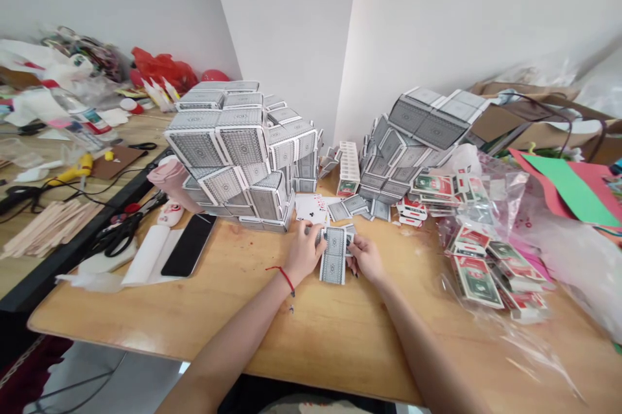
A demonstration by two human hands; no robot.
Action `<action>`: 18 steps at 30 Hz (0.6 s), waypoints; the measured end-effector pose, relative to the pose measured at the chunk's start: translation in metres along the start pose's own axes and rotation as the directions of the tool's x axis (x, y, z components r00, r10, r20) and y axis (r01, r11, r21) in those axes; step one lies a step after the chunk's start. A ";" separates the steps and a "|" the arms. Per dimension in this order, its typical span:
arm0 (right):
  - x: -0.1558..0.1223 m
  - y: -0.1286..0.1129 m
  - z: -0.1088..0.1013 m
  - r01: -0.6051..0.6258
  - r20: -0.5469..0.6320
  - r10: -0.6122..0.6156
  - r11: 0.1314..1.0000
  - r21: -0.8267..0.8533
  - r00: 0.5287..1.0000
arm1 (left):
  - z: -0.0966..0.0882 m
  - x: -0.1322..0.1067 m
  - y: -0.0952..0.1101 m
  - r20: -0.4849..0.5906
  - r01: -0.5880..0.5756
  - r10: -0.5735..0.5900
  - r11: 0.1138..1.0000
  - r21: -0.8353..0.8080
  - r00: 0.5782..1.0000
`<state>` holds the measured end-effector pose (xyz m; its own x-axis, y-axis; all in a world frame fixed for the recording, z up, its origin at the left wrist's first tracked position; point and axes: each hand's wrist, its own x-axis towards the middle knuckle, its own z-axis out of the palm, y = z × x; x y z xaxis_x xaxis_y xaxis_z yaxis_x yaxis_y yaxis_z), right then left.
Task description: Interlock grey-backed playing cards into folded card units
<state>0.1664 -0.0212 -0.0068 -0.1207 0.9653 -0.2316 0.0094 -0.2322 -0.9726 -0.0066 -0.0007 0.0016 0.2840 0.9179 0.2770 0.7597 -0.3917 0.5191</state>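
Low over the wooden table, my left hand grips the left side of a grey-backed playing card, thumb and fingers pinched together. My right hand closes on the other side, where another card edge shows at the fingers; how many cards are there is hard to tell. Just beyond lie loose face-up cards and face-down cards. Behind my left hand stands a large stack of blocks folded from cards. A second card-block stack stands behind my right hand.
A phone, black scissors and a white paper roll lie left. Wooden sticks and a yellow glue gun are farther left. Card boxes in clear plastic, a green sheet and bags crowd the right.
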 end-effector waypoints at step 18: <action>0.008 0.001 -0.004 0.096 -0.150 -0.086 0.994 0.058 0.985 | 0.002 0.006 -0.015 -0.190 -0.084 -0.018 0.854 -0.514 0.982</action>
<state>0.1694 -0.0134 -0.0101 0.0293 0.9887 -0.1470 -0.0598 -0.1450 -0.9876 -0.0153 0.0104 -0.0064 0.1541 0.8961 0.4162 0.3243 -0.4437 0.8354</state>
